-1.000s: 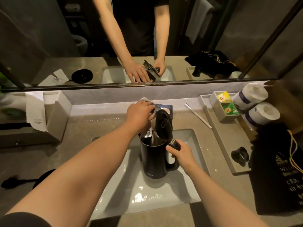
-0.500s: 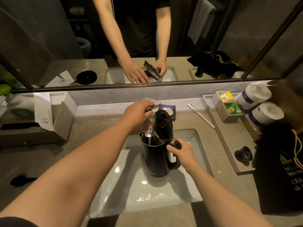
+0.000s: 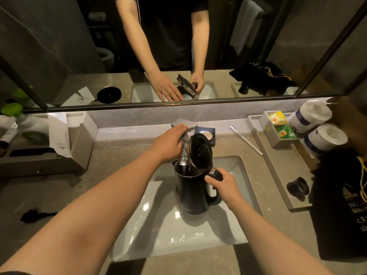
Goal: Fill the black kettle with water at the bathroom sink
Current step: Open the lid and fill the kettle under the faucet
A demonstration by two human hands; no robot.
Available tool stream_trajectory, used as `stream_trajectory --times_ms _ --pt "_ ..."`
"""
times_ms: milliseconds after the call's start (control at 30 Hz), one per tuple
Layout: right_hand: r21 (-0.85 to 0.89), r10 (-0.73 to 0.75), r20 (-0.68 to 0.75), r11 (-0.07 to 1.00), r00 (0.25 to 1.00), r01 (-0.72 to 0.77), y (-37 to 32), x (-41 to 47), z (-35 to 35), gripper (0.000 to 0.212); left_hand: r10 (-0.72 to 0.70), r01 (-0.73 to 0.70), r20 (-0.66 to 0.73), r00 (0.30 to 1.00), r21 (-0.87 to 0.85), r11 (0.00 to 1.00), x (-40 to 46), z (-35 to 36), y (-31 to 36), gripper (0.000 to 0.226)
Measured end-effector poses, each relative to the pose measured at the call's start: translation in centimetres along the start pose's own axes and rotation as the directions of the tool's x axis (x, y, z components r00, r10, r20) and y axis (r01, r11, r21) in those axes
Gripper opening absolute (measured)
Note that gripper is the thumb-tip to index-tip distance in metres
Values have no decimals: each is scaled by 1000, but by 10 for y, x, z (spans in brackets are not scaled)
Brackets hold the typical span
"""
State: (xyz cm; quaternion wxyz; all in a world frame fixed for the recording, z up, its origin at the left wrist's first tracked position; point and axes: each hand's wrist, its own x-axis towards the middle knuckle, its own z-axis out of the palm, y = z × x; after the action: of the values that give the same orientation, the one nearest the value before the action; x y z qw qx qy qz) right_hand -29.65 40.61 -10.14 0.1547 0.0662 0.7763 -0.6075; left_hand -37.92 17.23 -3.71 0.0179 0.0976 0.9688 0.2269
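The black kettle [image 3: 191,191] stands upright in the white sink basin [image 3: 158,231], its round lid [image 3: 200,150] hinged open toward me. My right hand [image 3: 222,185] grips the kettle's handle. My left hand [image 3: 168,142] rests on the chrome faucet [image 3: 185,124] behind the basin, fingers laid over its lever. A wide stream of water [image 3: 183,155] falls from the faucet into the kettle's open mouth.
A white toothbrush [image 3: 246,139] and a dark soap dish [image 3: 207,133] lie behind the basin. At right, a grey tray [image 3: 278,175] carries tea bags [image 3: 278,118], paper rolls [image 3: 309,116] and a black bag [image 3: 341,205]. A white box [image 3: 77,139] stands at left.
Water started running from the faucet into the kettle. My left hand shifted up from the kettle's rim onto the faucet lever. The kettle stayed put.
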Motion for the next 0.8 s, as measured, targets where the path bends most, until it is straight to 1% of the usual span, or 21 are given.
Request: stream_trajectory --times_ms 133,300,633,800 --pt "-21 -1 -9 1000 1000 0 0 0 1 11 -11 11 -2 1000 8 1000 -2 -2 1 56" --pt "-27 -2 -16 1000 1000 1 -1 -1 2 11 -11 11 28 1000 19 1000 -6 -4 3 63" --pt "-23 7 -20 1000 1000 -8 1 -1 6 12 -7 6 35 999 30 1000 -8 -6 6 66" --pt "-4 15 -16 1000 1000 -15 0 -1 9 15 24 -25 38 999 39 999 -6 -7 2 67"
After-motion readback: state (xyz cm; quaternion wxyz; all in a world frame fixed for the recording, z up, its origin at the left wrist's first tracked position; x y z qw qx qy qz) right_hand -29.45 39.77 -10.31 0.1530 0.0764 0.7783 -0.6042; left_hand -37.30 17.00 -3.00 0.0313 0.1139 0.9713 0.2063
